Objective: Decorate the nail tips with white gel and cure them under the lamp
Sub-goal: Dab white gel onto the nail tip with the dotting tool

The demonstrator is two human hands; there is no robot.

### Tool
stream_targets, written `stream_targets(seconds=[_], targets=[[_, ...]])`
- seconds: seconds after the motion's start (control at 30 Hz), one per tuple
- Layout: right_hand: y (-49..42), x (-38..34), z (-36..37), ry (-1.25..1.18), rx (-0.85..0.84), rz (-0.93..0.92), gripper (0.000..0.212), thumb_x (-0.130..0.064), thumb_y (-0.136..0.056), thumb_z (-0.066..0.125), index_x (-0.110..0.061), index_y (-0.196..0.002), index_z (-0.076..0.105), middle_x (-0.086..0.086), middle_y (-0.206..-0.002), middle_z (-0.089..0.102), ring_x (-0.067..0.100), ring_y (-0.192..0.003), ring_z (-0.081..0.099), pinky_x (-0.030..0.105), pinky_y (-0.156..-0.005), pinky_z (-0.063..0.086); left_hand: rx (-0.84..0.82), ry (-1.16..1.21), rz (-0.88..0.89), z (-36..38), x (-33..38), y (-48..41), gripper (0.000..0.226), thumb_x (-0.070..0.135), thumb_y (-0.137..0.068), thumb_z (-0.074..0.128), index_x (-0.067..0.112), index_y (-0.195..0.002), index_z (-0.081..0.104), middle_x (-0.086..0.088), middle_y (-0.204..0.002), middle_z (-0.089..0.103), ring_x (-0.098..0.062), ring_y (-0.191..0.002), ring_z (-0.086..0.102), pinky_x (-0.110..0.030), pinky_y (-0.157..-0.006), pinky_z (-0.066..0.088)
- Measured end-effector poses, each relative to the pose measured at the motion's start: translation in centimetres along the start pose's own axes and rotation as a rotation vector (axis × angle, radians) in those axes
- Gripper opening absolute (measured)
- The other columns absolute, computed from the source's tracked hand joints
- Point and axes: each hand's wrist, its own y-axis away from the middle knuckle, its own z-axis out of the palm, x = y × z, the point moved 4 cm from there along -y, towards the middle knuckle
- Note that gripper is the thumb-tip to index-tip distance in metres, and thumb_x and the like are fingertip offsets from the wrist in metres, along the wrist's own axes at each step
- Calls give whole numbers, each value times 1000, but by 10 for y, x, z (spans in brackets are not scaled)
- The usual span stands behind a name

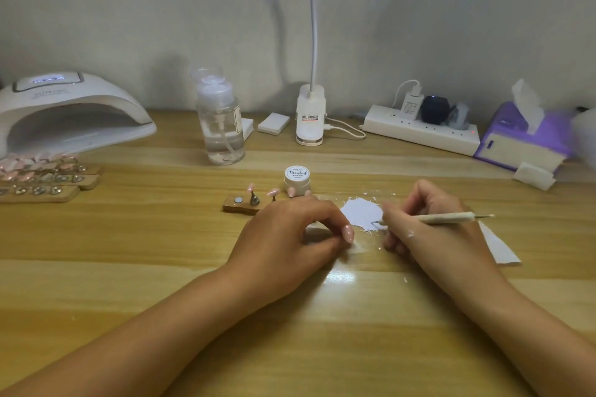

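Note:
My right hand [429, 219] grips a thin white brush [448, 218], its tip dipped in a patch of white gel [361, 213] smeared on the table. My left hand [290, 229] pinches a pink nail tip [348, 233] between thumb and fingers, just left of the gel. A small white gel jar [297, 180] stands behind the hands. A wooden holder [242, 205] beside it carries pink nail tips on metal stands. The white curing lamp [67, 113] sits at the far left with its display lit.
Wooden strips with several pink nail tips [42, 177] lie at the left. A clear pump bottle [222, 126], a clip lamp base [310, 116], a power strip [419, 129] and a purple tissue box [522, 138] line the back. A white wipe [500, 246] lies under my right wrist.

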Motion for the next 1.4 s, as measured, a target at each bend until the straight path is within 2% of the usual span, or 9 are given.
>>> stream_targets(seconds=[0.1,0.2,0.33,0.5,0.63,0.87,1.1,1.3,1.4], targets=[[-1,0,0,6,4,9,25,-18,-82,67,-14,-67,47,3,-53,68,9,-47,61,23,-51,45,-6,20,2,1,0,0,7,33,-86,69,37,-81,68,26,-87,69,12,-75,54,-23,-110,21],[-2,0,-2,18,26,23,21,-18,-80,66,-13,-68,50,3,-54,68,8,-48,59,30,-57,45,-12,46,0,1,-1,0,10,29,-86,70,37,-80,68,27,-85,69,14,-70,53,-25,-101,34],[-1,0,-3,47,80,-12,25,-23,-81,67,-14,-69,49,4,-57,67,10,-49,54,31,-55,41,-11,27,0,2,-2,0,11,32,-87,69,41,-80,66,29,-87,68,14,-76,54,-20,-98,30],[6,-15,-13,-426,198,-79,28,-25,-93,69,-18,-80,46,2,-57,67,7,-40,51,17,-36,35,-5,12,11,1,-2,0,11,35,-86,70,42,-79,65,25,-87,68,15,-70,51,-24,-109,23],[15,-22,-1,-532,85,-34,29,-14,-92,66,-16,-73,45,5,-52,63,10,-37,49,18,-34,32,-1,14,11,1,-2,0,11,33,-86,71,41,-79,67,26,-89,69,12,-74,54,-25,-103,29],[21,-21,15,-416,-64,65,24,1,-79,58,-10,-65,42,11,-45,59,9,-34,43,14,-36,32,-12,-1,6,0,-1,0,10,32,-86,71,40,-81,67,21,-90,70,9,-79,56,-35,-115,21],[20,-20,17,-405,-79,72,24,1,-78,57,-11,-65,41,13,-47,61,10,-35,45,14,-36,33,-33,0,2,1,-3,0,6,33,-86,69,38,-84,69,22,-92,71,-1,-97,61,-15,-83,26],[20,-20,17,-407,-89,62,23,0,-78,57,-11,-66,41,13,-47,61,11,-35,45,13,-37,33,-39,-9,18,1,-3,0,8,31,-86,70,38,-83,69,21,-92,71,-1,-95,61,-1,-84,22],[20,-21,16,-446,-71,64,26,2,-79,57,-11,-64,40,13,-46,59,11,-34,44,12,-37,32,-41,-2,16,1,-3,0,8,31,-86,71,38,-83,69,21,-90,71,0,-92,60,-7,-86,26]])
